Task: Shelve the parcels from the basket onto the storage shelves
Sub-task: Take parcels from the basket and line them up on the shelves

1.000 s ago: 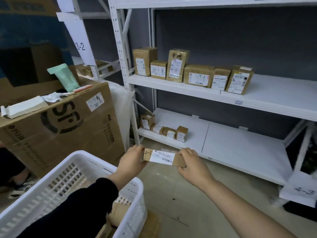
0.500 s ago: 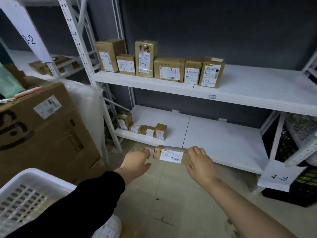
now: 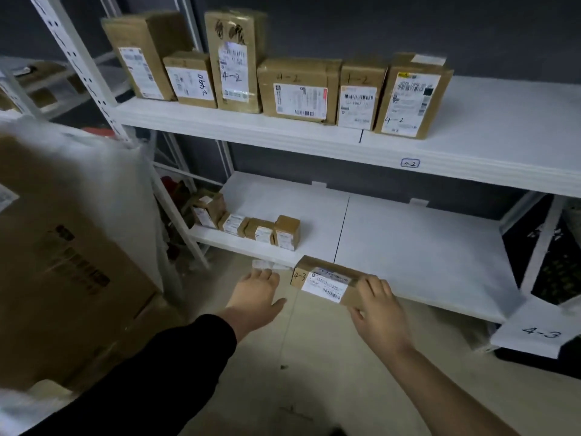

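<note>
A flat brown parcel (image 3: 323,280) marked "4-3" with a white barcode label hangs just in front of the lower shelf (image 3: 418,250). My right hand (image 3: 379,305) grips its right end. A short gap to the parcel's left, my left hand (image 3: 256,294) hovers with spread fingers and holds nothing. Several small parcels (image 3: 248,226) stand in a row at the left of the lower shelf. On the upper shelf (image 3: 490,146), tagged "4-2", several bigger parcels (image 3: 298,86) stand side by side. The basket is out of view.
A large cardboard box (image 3: 63,262) with white plastic wrap stands at the left on the floor. White shelf uprights (image 3: 78,67) rise at the left. A "4-3" sign (image 3: 540,333) and a dark crate (image 3: 556,272) sit at the right.
My left hand has let go of the parcel, which my right hand alone carries toward the lower shelf. The view has swung right and closer; the white basket has left the frame.
</note>
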